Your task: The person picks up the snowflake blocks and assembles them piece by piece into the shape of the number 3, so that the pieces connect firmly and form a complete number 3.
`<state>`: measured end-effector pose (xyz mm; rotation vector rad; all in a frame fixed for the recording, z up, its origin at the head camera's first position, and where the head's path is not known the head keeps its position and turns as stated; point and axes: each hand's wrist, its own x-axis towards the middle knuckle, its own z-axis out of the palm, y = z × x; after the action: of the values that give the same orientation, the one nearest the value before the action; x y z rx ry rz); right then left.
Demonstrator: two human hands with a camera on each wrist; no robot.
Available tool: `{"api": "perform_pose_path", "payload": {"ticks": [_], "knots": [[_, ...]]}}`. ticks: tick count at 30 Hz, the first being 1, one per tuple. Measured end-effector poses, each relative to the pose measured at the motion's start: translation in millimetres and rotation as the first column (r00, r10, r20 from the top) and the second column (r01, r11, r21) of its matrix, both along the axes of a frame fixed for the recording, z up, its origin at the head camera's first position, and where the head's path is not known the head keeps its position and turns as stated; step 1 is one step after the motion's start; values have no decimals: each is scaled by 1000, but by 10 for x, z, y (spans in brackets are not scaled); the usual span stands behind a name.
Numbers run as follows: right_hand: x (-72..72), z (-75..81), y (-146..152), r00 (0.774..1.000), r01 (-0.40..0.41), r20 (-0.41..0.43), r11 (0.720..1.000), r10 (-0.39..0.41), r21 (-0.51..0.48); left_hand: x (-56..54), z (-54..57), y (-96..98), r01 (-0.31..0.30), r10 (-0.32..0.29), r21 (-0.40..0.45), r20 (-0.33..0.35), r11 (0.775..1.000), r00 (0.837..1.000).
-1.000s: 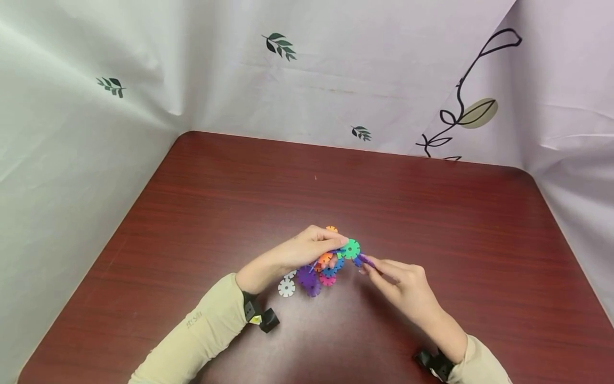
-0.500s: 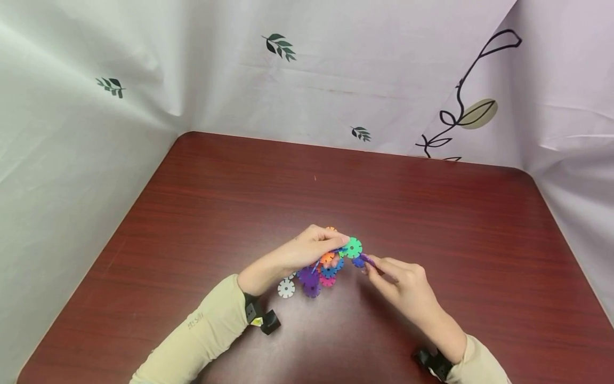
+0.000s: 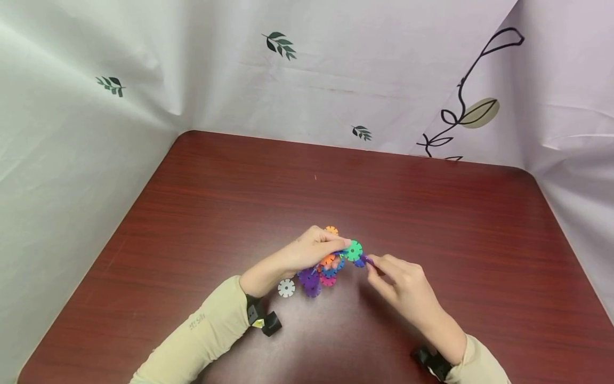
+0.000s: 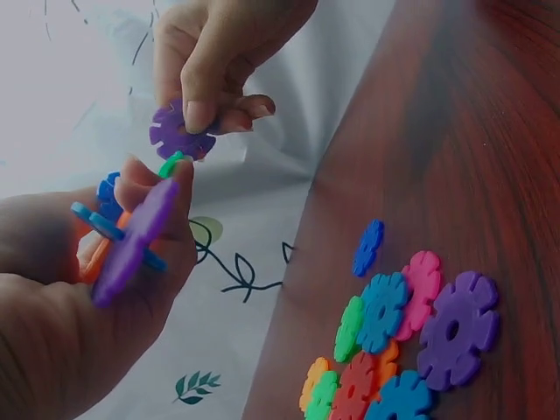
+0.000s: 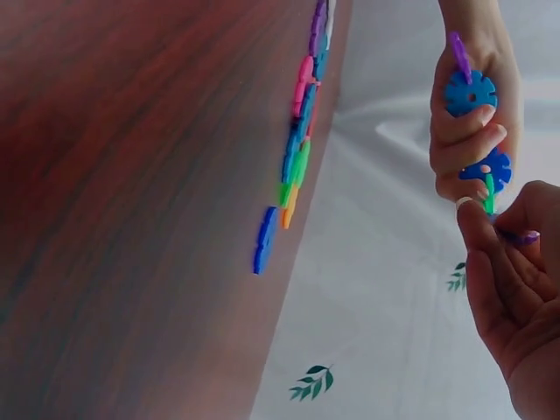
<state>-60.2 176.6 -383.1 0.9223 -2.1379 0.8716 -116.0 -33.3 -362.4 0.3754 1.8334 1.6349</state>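
Note:
My left hand (image 3: 309, 250) holds a cluster of joined plastic snowflake discs. In it I see a green disc (image 3: 354, 250), a purple disc (image 4: 136, 245), a light blue disc (image 5: 471, 93) and a dark blue disc (image 5: 490, 170); an orange one is mostly covered by the fingers. Between thumb and fingers, my right hand (image 3: 408, 288) pinches another purple disc (image 4: 172, 133) by the green disc's edge. Whether their slots are engaged, I cannot tell. Both hands are raised above the table.
Beneath the left hand lies a pile of loose discs, including a purple one (image 4: 458, 330), a pink one (image 4: 422, 293) and a white one (image 3: 286, 288). A dark blue disc (image 4: 368, 248) lies at the pile's edge. White cloth (image 3: 307, 80) hangs behind the reddish-brown table (image 3: 240, 176).
The green disc has shifted slightly right, along with the left hand. The purple disc in the right hand shows less of itself in the head view. Both hands keep their holds.

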Motion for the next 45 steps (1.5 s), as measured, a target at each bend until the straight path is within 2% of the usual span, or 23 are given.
{"api": "perform_pose_path", "payload": {"ticks": [4, 7, 13, 20, 25, 28, 31, 35, 37, 39, 42, 45], "knots": [[-6, 12, -2, 1000, -12, -6, 1000, 12, -16, 1, -10, 3, 3, -9, 74, 85, 997, 996], [-1, 12, -4, 1000, -27, -5, 999, 27, -29, 1, -19, 4, 5, -16, 103, 114, 995, 993], [16, -6, -14, 999, -49, -14, 997, 48, -56, 18, -5, 2, 16, -22, 66, 93, 998, 995], [13, 27, -51, 998, -52, -29, 997, 50, -60, 33, 4, 19, -17, 14, 53, 55, 998, 998], [13, 48, -66, 997, -72, -34, 994, 70, -81, 33, 56, 33, 0, -1, 48, 27, 999, 1000], [-3, 68, -69, 997, -70, -43, 994, 66, -88, 37, 94, 22, 25, -28, 105, 22, 994, 999], [-19, 76, -68, 997, -65, -51, 992, 60, -108, 37, 115, 5, 73, -85, 187, 61, 980, 995], [-17, 53, -62, 997, -38, -68, 992, 30, -118, 26, 116, -9, 174, -209, 246, 121, 953, 970], [-18, 43, -64, 997, -27, -78, 993, 18, -114, 14, 108, -19, 230, -264, 264, 103, 937, 959], [-23, 39, -65, 996, -22, -85, 993, 13, -113, -1, 96, -35, 263, -291, 279, 62, 923, 955], [-28, 34, -58, 996, -15, -92, 993, 4, -113, -23, 73, -56, 287, -296, 279, -9, 917, 955], [-25, 15, -38, 995, -2, -95, 993, -9, -118, -30, 49, -69, 284, -296, 296, -3, 912, 955]]}}
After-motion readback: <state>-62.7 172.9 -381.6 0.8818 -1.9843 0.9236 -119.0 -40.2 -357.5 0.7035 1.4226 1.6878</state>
